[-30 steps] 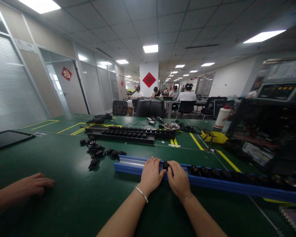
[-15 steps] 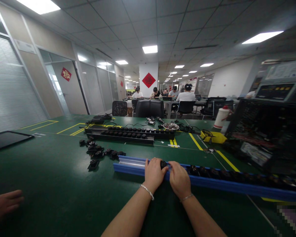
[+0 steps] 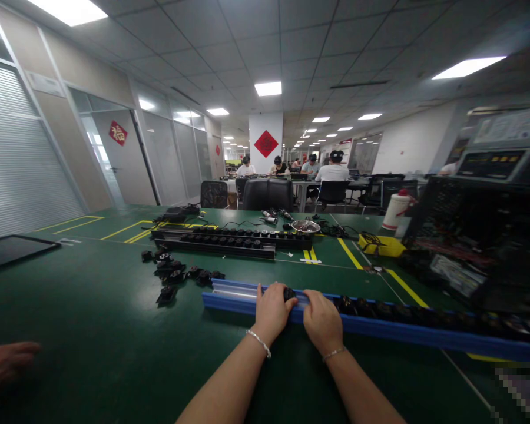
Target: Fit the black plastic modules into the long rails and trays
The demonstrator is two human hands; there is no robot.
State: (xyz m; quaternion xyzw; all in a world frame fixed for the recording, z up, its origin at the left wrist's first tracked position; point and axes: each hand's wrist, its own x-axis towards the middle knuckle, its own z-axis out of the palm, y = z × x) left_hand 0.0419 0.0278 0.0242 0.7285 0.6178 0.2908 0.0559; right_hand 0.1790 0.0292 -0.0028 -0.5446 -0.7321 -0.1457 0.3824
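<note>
A long blue rail lies across the green table in front of me, with a row of black sockets seated along its right part. My left hand rests on the rail's near edge, its thumb against a small black socket in the channel. My right hand lies on the rail just to the right, fingers curled over the edge close to the same socket. Both wrists wear thin bracelets.
Several loose black sockets lie left of the rail. A black power strip stretches across the table farther back, with a metal bowl, a yellow item and a dark crate. Another person's hand sits at lower left.
My hands and the black socket have shifted slightly left along the rail. The other person's hand at lower left has pulled back toward the frame edge.
</note>
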